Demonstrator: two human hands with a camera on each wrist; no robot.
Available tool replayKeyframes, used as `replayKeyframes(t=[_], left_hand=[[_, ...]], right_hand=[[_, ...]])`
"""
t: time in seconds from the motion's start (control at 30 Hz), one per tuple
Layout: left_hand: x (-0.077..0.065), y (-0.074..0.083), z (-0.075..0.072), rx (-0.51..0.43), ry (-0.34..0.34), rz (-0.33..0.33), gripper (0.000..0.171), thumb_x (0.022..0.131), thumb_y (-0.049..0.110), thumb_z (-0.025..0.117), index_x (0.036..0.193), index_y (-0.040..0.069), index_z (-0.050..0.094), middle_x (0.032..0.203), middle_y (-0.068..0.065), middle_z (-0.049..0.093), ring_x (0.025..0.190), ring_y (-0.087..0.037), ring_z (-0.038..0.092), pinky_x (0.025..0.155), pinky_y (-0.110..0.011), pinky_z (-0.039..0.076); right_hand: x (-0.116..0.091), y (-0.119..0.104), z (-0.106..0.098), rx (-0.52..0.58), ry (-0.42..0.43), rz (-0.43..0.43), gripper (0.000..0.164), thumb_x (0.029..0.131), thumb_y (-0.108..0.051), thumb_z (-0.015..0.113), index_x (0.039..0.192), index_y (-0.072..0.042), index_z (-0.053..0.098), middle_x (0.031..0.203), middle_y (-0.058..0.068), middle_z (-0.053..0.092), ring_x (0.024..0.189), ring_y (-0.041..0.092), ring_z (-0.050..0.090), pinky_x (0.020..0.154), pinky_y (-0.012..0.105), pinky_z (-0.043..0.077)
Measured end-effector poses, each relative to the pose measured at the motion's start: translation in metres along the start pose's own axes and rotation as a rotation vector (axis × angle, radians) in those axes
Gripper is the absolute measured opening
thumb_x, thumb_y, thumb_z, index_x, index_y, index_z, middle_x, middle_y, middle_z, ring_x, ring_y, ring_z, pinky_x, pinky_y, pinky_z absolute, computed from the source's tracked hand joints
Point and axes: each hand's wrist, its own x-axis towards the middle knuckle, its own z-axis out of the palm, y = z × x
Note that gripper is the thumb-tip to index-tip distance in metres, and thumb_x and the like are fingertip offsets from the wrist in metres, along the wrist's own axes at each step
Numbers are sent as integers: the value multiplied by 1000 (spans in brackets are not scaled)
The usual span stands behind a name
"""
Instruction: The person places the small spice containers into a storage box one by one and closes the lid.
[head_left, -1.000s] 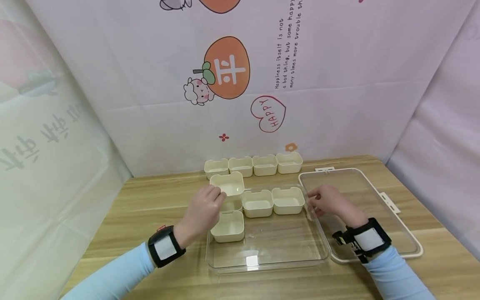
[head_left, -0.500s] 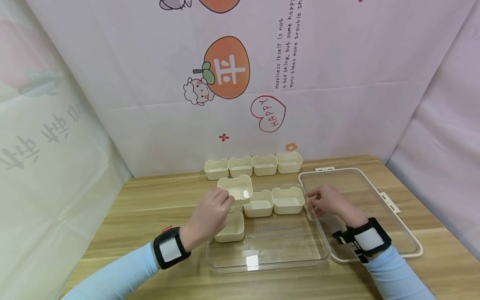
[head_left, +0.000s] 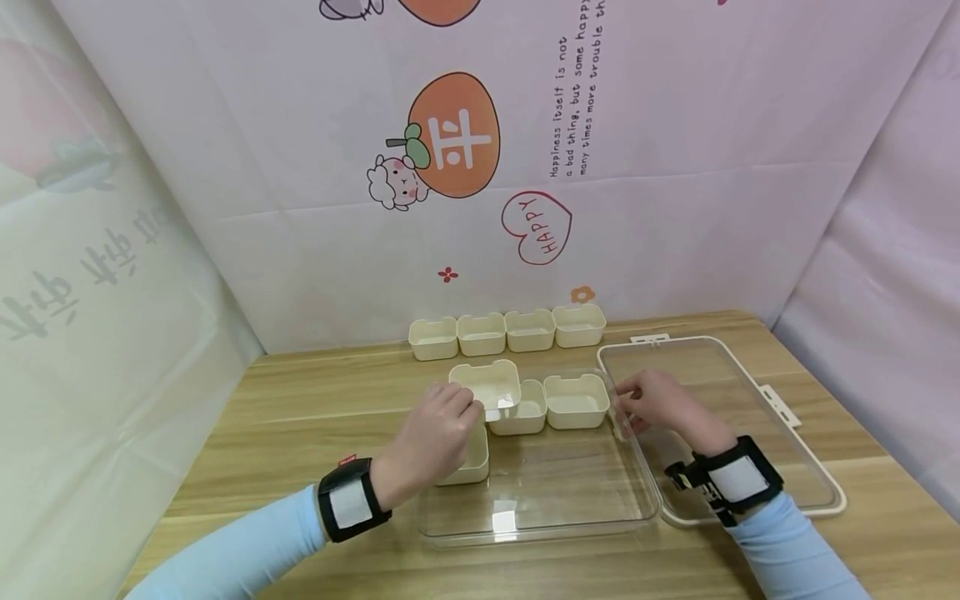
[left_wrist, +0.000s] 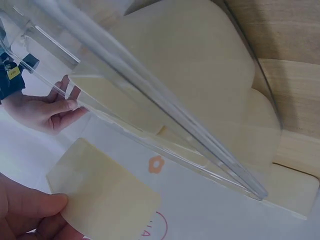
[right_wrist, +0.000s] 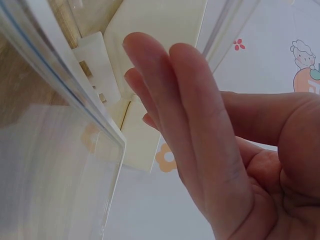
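Observation:
My left hand pinches a small cream plastic box by its near left edge. The box is held up over the back part of a clear plastic bin. In the left wrist view, thumb and fingers grip one corner of that box. Inside the bin, a middle cream box and a right one stand along the back wall. Another cream box sits in front at the left, partly covered by my left hand. My right hand rests its extended fingers at the bin's right wall.
Behind the bin, several cream boxes stand in a row along the back of the wooden table. A clear lid with a white rim and clips lies to the right, under my right forearm. Printed cloth hangs behind.
My left hand has moved right and slightly toward me with the cream box, which now overlaps the middle box at the back of the bin. My right hand has stayed put.

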Motion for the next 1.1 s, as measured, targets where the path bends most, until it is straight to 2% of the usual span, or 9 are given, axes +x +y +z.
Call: replayKeyframes(t=[0.17,0.47,0.67,0.8,0.97,1.1], left_hand=[[3,5,1,-4,19,21,22,67,-5,54,80,5,68,76,-4,61,72,-19,55,68,-28,47],[6,13,0,-11,-16,29,20,63,-1,65,81,7,69,77,-1,61,73,-16,54,68,-25,45],[10,17,0,-27,-23,53,19,63,-1,56,76,7,67,72,0,59,69,-15,51,67,-25,44],[13,21,-1,-37,-46,56,26,64,-4,47,74,8,68,72,0,60,69,-14,53,68,-24,46],[14,25,-1,-46,-62,58,28,64,-5,45,75,7,68,73,0,60,69,-13,53,67,-23,46],[16,27,0,-37,-59,69,26,64,-4,44,72,8,65,70,1,57,67,-13,50,62,-23,43]], right_hand=[[-1,0,0,-2,6,-20,35,91,-1,52,121,17,53,89,22,68,65,21,69,57,30,57],[0,0,1,22,5,-16,35,91,-1,52,121,17,53,85,18,69,65,21,69,58,30,57],[-1,0,1,31,1,-14,34,91,0,50,121,17,53,83,16,69,66,22,69,58,31,57],[-1,0,0,37,-1,-13,34,91,-1,51,120,17,54,82,16,69,65,22,69,58,31,57],[0,1,1,32,-5,-10,35,91,-2,53,121,17,53,82,16,69,65,22,69,59,31,57],[1,1,0,25,-5,-2,35,92,-3,52,121,16,54,82,15,69,64,21,69,59,30,57]])
